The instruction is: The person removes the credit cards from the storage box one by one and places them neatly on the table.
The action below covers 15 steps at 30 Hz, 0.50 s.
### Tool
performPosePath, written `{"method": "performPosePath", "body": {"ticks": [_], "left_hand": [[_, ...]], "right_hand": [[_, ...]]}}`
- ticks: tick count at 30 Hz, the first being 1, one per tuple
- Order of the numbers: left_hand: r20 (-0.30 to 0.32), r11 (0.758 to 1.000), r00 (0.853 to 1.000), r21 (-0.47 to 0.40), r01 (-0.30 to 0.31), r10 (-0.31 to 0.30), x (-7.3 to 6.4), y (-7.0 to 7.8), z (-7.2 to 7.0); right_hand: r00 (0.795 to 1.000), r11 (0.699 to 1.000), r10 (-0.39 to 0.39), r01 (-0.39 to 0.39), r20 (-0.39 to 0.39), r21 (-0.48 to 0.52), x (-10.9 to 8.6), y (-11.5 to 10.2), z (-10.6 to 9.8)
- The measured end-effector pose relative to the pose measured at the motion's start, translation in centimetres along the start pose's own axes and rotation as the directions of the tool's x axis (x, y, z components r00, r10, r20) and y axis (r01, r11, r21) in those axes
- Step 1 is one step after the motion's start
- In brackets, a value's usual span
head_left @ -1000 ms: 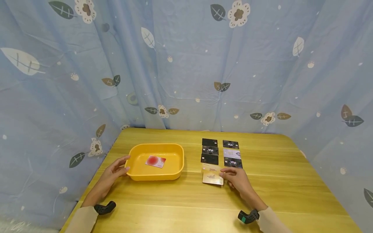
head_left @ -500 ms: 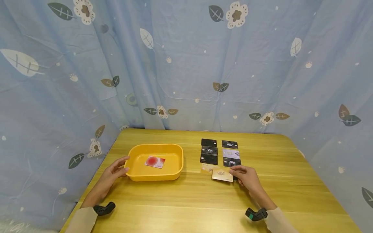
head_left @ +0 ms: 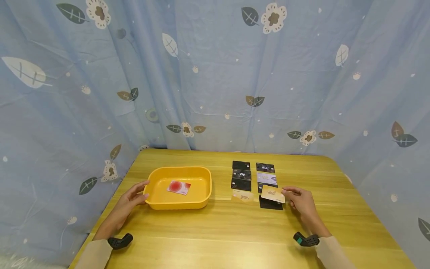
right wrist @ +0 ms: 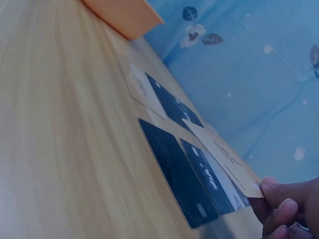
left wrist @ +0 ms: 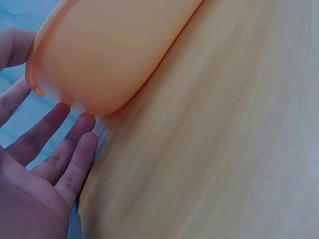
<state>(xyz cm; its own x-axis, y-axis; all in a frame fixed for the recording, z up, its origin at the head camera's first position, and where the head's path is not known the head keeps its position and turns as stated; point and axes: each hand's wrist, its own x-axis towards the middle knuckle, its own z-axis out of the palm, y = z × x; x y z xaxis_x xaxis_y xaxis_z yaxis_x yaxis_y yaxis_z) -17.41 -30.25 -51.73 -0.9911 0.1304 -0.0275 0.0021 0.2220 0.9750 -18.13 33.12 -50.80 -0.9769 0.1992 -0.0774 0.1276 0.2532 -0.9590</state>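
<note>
My right hand [head_left: 301,203] pinches a gold card [head_left: 273,194] by its right edge between thumb and fingertips. The card is tilted above the right column of cards, overlapping a black VIP card [head_left: 260,187] and the lowest black card [head_left: 270,204]. In the right wrist view the gold card [right wrist: 223,155] slants over the black cards, its corner under my thumb. At the left end of a yellow plastic tray [head_left: 179,206], my left hand [head_left: 125,203] rests its extended fingertips against the outer wall. A red-and-white card [head_left: 179,187] lies inside the tray.
Left of the held card, a column has several black cards [head_left: 241,184] with another gold card [head_left: 242,196] at its near end. A lilac card [head_left: 267,178] and a black card [head_left: 265,167] lie farther back. A blue patterned curtain [head_left: 215,74] hangs behind the wooden table [head_left: 208,239].
My right hand has lifted the gold card off the left column's near end and carried it right, over the right column. The left hand and tray have stayed in place.
</note>
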Motion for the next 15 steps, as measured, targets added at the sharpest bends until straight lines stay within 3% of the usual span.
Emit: {"method": "performPosePath", "body": {"ticks": [5,15], "left_hand": [[-0.010,1.000,1.000,0.012,-0.016,0.016,0.0,-0.1,0.0],[-0.020,0.999,1.000,0.030,0.022,-0.022,0.1,0.1,0.1]], "right_hand": [[1.000,0.999,-0.023,0.023,-0.015,-0.023,0.9,0.1,-1.4],[0.999,0.998,-0.024,0.022,-0.036,-0.063,3.1,0.5,-3.2]]}}
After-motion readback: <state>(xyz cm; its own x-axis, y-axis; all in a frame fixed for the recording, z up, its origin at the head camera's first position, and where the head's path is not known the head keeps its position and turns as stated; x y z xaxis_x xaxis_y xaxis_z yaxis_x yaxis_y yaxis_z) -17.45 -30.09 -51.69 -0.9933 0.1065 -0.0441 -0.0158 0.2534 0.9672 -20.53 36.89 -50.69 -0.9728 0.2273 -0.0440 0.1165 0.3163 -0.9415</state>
